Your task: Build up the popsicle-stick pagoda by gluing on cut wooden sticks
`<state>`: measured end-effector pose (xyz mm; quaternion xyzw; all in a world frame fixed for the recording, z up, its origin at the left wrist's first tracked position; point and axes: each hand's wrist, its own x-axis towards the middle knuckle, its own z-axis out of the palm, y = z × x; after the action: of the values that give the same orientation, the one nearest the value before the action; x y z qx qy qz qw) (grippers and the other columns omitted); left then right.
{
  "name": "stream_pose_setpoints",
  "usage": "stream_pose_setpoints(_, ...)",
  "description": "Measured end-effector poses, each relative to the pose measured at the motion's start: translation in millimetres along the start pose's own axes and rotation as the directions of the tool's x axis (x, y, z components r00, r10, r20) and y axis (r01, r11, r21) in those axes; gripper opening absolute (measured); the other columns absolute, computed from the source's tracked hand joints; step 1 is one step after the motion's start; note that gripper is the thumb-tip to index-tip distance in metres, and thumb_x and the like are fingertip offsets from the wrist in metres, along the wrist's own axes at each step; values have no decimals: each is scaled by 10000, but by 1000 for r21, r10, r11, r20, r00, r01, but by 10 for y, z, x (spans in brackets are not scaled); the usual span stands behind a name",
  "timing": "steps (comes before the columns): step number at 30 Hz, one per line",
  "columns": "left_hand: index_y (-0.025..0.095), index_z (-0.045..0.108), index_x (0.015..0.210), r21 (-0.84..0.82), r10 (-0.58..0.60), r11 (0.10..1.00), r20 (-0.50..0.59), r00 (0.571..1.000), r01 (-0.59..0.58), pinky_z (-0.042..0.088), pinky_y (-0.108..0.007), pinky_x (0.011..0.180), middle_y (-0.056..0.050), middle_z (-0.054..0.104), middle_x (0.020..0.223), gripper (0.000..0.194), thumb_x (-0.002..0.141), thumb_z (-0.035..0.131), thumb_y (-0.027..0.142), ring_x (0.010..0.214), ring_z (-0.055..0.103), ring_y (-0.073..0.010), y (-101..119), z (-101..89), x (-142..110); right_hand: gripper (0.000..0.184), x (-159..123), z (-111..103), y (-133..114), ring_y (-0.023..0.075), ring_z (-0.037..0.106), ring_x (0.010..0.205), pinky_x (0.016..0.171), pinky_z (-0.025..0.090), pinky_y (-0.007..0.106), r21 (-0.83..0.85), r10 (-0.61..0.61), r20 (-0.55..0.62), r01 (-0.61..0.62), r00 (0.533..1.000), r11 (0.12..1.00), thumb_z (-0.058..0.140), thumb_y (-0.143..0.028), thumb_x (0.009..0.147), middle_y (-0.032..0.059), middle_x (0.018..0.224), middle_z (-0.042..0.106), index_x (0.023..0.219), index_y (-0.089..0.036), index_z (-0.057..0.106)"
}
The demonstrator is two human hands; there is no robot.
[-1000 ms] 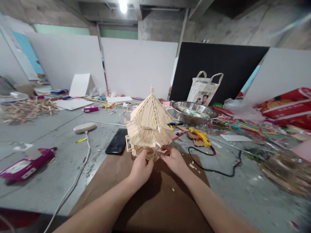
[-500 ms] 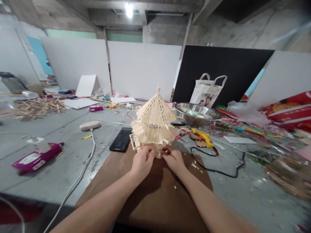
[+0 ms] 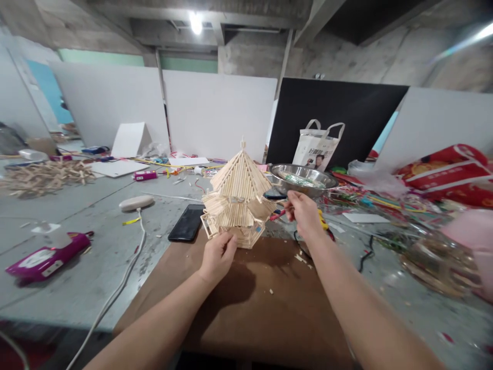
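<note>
A small pavilion model [image 3: 241, 190] built of pale wooden sticks, with a pointed upper roof and a wider lower one, stands upright at the far end of a brown board. My left hand [image 3: 220, 254] grips the front left of its base, thumb on top and fingers curled. Off to the model's right, my right hand [image 3: 305, 211] is raised with thumb and fingertips pinched together; whatever they hold is too small to make out. Behind that hand a yellow glue gun [image 3: 323, 221] is mostly hidden.
Left of the model lie a black phone [image 3: 186, 223], a white power strip [image 3: 136, 203] with a cable, and a purple device [image 3: 50, 257]. A metal bowl [image 3: 304, 180] and a tote bag [image 3: 316, 146] stand behind. Loose sticks [image 3: 46, 177] are heaped far left; a brown board [image 3: 231, 308] lies in front.
My right hand has left the model's base and moved right and up, now pinched beside the lower roof. My left hand stays on the base. The view has shifted slightly.
</note>
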<state>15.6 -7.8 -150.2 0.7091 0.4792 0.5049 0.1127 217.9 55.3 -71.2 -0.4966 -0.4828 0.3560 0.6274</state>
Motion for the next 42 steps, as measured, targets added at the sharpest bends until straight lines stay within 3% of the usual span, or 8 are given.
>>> stream_pose_setpoints(6,172,318,520,-17,31,999,22,999,-31,259,-203,512,42,326,502,325,821,385,274,496,349,-78,-42,15,15,251,243,214,-41,39,394,280,278,231,159,26,150,129,-155,980,988,592,-390,691,-60,492,513,754,-158,518)
stream_pose_setpoints(20,165,360,528,-27,31,999,59,998,-29,269,-192,511,42,343,506,308,820,389,258,494,369,-73,-2,7,19,226,-374,-456,-57,57,424,374,360,317,178,85,-321,-36,323,946,943,559,-364,724,-54,457,473,609,-170,536)
stream_pose_setpoints(24,159,453,574,-13,15,1000,78,997,-14,295,-195,531,29,410,526,265,814,398,257,518,408,-84,0,19,19,227,-353,-486,66,78,465,392,397,383,209,-227,-267,75,277,961,934,534,-382,743,-33,508,523,703,-166,592)
stream_pose_setpoints(27,160,518,639,24,-17,1000,82,997,15,313,-201,546,20,461,545,215,804,413,251,546,437,-98,-9,29,21,214,-240,-334,201,145,586,562,535,477,275,-543,-314,262,409,912,734,488,-317,778,37,676,637,819,-160,627)
stream_pose_setpoints(30,165,546,673,54,-39,998,85,996,34,330,-203,552,10,495,570,187,793,426,242,578,463,-110,-23,39,23,317,-132,-161,271,188,557,989,794,469,313,-638,-418,513,659,749,398,394,-114,778,71,1099,598,1013,-180,597)
stream_pose_setpoints(33,167,571,723,70,-54,996,92,994,47,356,-210,574,-4,534,620,144,776,449,223,624,495,-121,-45,59,23,558,-57,-64,285,190,491,1099,810,472,308,-638,-311,696,756,648,147,355,13,694,67,1279,462,1208,-174,467)
stream_pose_setpoints(36,167,584,794,76,-86,994,109,990,78,384,-219,583,-26,573,717,129,759,469,214,645,519,-126,-70,86,28,571,-11,-48,304,214,511,1075,764,495,322,-641,-254,740,768,623,18,359,9,699,100,1285,448,1250,-127,417)
stream_pose_setpoints(42,167,578,885,81,-125,990,168,978,112,403,-213,545,-44,591,833,178,746,472,202,632,541,-118,-98,111,36,333,30,-101,363,197,555,990,838,451,315,-576,-392,766,815,510,-67,366,-63,788,132,1106,590,1058,-86,560)
